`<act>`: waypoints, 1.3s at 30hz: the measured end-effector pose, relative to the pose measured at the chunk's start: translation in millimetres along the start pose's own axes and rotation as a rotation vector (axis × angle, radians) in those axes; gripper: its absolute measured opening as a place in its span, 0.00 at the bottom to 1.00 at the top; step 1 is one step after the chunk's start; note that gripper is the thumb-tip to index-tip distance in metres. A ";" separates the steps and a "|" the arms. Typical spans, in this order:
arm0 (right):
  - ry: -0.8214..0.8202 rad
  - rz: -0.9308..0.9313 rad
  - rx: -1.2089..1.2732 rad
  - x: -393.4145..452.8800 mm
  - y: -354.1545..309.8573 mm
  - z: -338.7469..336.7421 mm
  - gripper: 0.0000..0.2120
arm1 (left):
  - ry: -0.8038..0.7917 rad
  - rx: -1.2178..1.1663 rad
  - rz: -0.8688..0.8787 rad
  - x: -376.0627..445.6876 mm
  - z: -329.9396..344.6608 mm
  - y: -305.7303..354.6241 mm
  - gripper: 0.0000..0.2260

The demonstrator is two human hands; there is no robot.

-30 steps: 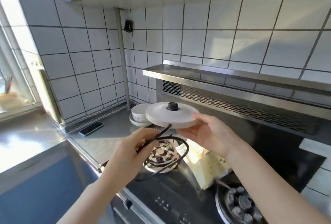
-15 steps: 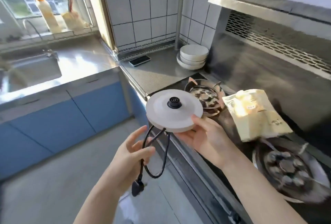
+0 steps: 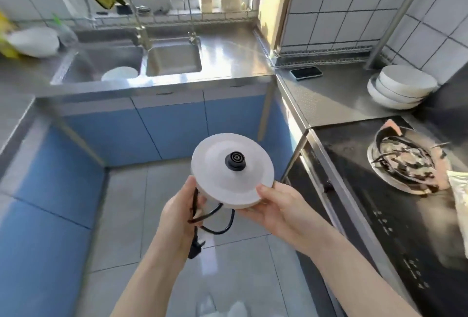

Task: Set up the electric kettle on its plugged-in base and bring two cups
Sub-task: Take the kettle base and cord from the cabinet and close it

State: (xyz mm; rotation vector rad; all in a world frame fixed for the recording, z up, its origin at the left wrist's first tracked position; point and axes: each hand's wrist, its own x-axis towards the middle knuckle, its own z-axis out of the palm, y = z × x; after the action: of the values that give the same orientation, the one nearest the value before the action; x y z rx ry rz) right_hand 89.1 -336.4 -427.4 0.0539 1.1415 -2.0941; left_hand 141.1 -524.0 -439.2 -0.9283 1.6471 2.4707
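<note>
Both hands carried the kettle base [image 3: 232, 171] over the floor, with the steel counter [image 3: 326, 96] ahead and to the right of them, nearer the right hand [image 3: 276, 211], which gripped the disc's near right rim and kept it roughly level. Below the disc, the left hand [image 3: 177, 215] was closed round the looped black cord [image 3: 217, 229], its plug [image 3: 195, 248] dangling beneath. No socket, kettle or cups showed.

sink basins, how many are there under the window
2: a larger left sink basin holding a white dish, and a smaller right sink basin beside it. None seem hidden.
</note>
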 end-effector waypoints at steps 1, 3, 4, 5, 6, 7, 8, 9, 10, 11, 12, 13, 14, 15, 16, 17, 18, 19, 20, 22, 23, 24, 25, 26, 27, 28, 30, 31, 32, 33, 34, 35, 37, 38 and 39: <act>-0.014 0.025 -0.021 13.5 7.6 14.4 0.17 | 0.029 0.009 0.015 3.5 -19.2 6.0 0.15; -0.033 0.060 -0.076 35.3 22.2 36.6 0.18 | 0.043 0.011 0.033 8.7 -49.8 15.6 0.16; -0.042 0.076 -0.094 46.9 30.6 47.5 0.18 | 0.033 0.017 0.056 11.1 -66.2 20.8 0.17; -0.051 0.082 -0.096 54.0 35.2 53.0 0.18 | 0.018 0.035 0.081 12.7 -75.1 24.9 0.17; -0.077 0.104 -0.094 69.8 46.2 66.9 0.18 | 0.033 0.042 0.112 15.9 -96.4 31.0 0.14; -0.096 0.112 -0.087 79.4 52.2 75.2 0.18 | 0.052 0.057 0.135 17.6 -109.0 34.9 0.12; -0.113 0.119 -0.082 89.9 58.8 84.8 0.17 | 0.074 0.059 0.147 18.6 -122.0 38.8 0.11; -0.115 0.122 -0.076 100.3 64.2 92.8 0.16 | 0.097 0.049 0.152 20.8 -133.6 41.9 0.11; -0.115 0.136 -0.081 113.2 70.3 102.6 0.15 | 0.116 0.023 0.159 22.9 -147.6 44.9 0.11; -0.105 0.149 -0.088 123.6 75.4 109.5 0.14 | 0.126 -0.002 0.159 24.3 -157.1 46.7 0.11; -0.097 0.163 -0.101 133.5 80.1 116.2 0.13 | 0.135 -0.029 0.155 25.0 -164.7 48.7 0.11; -0.096 0.178 -0.108 142.2 83.6 121.4 0.13 | 0.146 -0.059 0.154 26.5 -170.6 49.8 0.12; -0.099 0.191 -0.112 150.2 86.7 125.4 0.13 | 0.163 -0.092 0.155 27.4 -174.8 51.5 0.13; -0.110 0.213 -0.122 161.5 89.6 130.9 0.13 | 0.193 -0.135 0.159 30.6 -181.0 53.1 0.14; -0.120 0.229 -0.131 171.1 91.5 134.9 0.13 | 0.227 -0.167 0.155 33.3 -184.9 54.8 0.13; -0.129 0.251 -0.140 182.0 92.6 139.5 0.13 | 0.257 -0.201 0.153 37.2 -188.8 56.2 0.11; -0.128 0.270 -0.146 192.1 93.1 142.8 0.13 | 0.282 -0.228 0.148 40.8 -191.4 57.5 0.09; -0.134 0.295 -0.158 205.2 93.8 147.5 0.12 | 0.311 -0.261 0.146 46.1 -195.5 58.3 0.08; -0.138 0.317 -0.173 216.2 94.6 150.7 0.12 | 0.336 -0.285 0.142 50.4 -198.1 59.0 0.08; -0.156 0.353 -0.210 239.6 93.8 158.4 0.10 | 0.382 -0.323 0.145 61.9 -203.0 63.2 0.08; -0.164 0.373 -0.221 250.1 93.6 161.6 0.10 | 0.411 -0.338 0.148 67.9 -205.9 65.2 0.07; -0.188 0.408 -0.243 268.4 91.7 167.8 0.10 | 0.453 -0.364 0.159 78.5 -210.4 68.7 0.07; -0.197 0.424 -0.251 278.8 89.5 171.9 0.10 | 0.477 -0.384 0.160 85.1 -211.8 71.8 0.07; -0.205 0.441 -0.268 291.1 86.8 177.0 0.10 | 0.498 -0.404 0.165 91.9 -213.3 76.0 0.07; -0.231 0.464 -0.292 307.8 83.3 183.9 0.10 | 0.533 -0.437 0.177 102.0 -215.9 80.4 0.07; -0.252 0.479 -0.313 319.9 79.9 191.0 0.10 | 0.560 -0.465 0.183 109.3 -217.9 83.6 0.07; -0.296 0.517 -0.365 345.8 75.4 206.1 0.10 | 0.624 -0.520 0.196 122.6 -222.5 92.3 0.08; -0.316 0.536 -0.388 357.0 74.8 213.4 0.10 | 0.658 -0.539 0.205 127.8 -225.2 95.7 0.08; -0.333 0.558 -0.407 367.0 74.1 221.2 0.10 | 0.686 -0.552 0.213 132.0 -228.5 98.9 0.08; -0.351 0.577 -0.419 376.8 74.4 228.5 0.10 | 0.717 -0.567 0.221 135.5 -232.3 101.7 0.09; -0.382 0.609 -0.434 388.2 76.5 237.9 0.10 | 0.755 -0.586 0.231 138.4 -238.1 105.1 0.10; -0.413 0.631 -0.446 397.2 79.2 246.0 0.10 | 0.788 -0.600 0.239 140.8 -243.4 107.8 0.11; -0.472 0.657 -0.461 413.1 85.3 260.9 0.10 | 0.837 -0.624 0.255 143.5 -254.1 111.7 0.11; -0.499 0.676 -0.471 421.0 89.9 269.5 0.10 | 0.865 -0.644 0.263 145.0 -262.0 112.8 0.11; -0.518 0.689 -0.481 429.0 95.8 278.3 0.10 | 0.890 -0.664 0.275 146.5 -270.4 114.6 0.10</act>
State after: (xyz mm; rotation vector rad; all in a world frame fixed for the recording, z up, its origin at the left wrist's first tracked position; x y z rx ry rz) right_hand -81.4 -824.8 -483.0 -0.2714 1.0679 -1.1071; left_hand 105.5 -846.8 -486.4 -2.2712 1.0502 3.0948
